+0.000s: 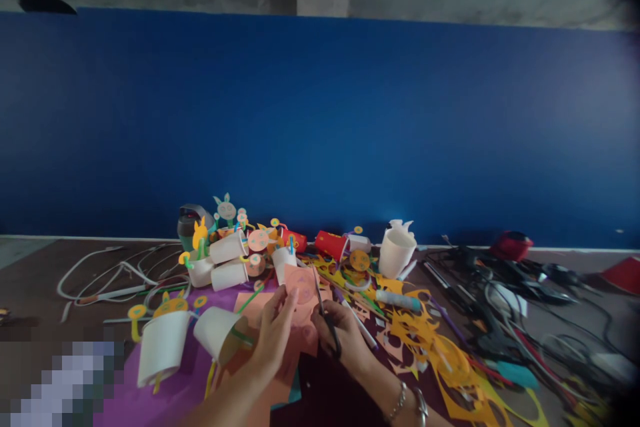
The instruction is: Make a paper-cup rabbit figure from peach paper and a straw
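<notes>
Because the raised salmon-pink paper (300, 280) presumably needed steadying, the left hand (277, 320) pinched it while the right hand (349, 330) gripped black-handled scissors (329, 328), both things right of the purple sheet (120, 387).

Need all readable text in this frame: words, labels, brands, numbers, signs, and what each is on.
Readable text: none I can quote.
Red cup lying on its side near the blue wall: yellow print, too small and blurred to read.
Pale tube among the yellow scraps: any marking too blurred to read.
Pink paper at the hands: faint drawn lines, no legible word.
</notes>
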Demonstrator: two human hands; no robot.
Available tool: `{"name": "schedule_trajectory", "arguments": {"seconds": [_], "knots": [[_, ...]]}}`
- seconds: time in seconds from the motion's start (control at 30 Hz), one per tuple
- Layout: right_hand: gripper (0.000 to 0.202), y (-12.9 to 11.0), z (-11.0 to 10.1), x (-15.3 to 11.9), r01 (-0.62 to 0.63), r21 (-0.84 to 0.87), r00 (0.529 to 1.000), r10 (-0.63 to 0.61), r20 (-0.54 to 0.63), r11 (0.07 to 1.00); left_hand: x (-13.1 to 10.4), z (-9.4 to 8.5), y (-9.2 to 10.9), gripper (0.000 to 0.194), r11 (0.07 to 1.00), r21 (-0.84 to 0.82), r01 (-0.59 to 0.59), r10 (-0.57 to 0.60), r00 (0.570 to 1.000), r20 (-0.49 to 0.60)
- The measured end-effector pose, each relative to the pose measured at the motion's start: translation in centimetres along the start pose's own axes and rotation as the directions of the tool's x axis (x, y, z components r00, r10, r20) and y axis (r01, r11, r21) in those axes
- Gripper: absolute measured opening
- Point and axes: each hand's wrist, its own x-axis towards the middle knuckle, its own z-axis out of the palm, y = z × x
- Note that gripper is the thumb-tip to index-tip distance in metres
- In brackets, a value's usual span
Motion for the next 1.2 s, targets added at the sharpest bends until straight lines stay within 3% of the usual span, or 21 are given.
{"name": "schedule_trajectory", "arguments": {"seconds": [0.2, 0.37, 1.0, 1.2], "knots": [[0.032, -0.1, -0.1, -0.2, 0.015, -0.013, 0.999, -0.015, 0.042, 1.000, -0.4, 0.3, 0.8, 0.026, 0.998, -0.047, -0.030, 0.040, 0.972, 0.231], [0.029, -0.1, -0.3, -0.3, 0.069, 0.010, 0.996, -0.069, 0.048, 0.998, -0.6, 0.5, 1.4, 0.023, 0.994, -0.111, -0.016, 0.052, 0.944, 0.327], [0.036, -0.7, 0.1, -0.2, -0.013, 0.016, 1.000, 0.013, -0.017, 1.000, -0.3, 0.0, 1.2, 0.026, 0.997, -0.059, -0.047, 0.056, 0.986, 0.160], [0.035, -0.4, -0.1, -0.1, -0.022, -0.002, 0.999, 0.022, 0.037, 1.000, -0.1, 0.1, 0.5, 0.027, 0.999, -0.010, -0.050, 0.051, 0.977, 0.205]]}}
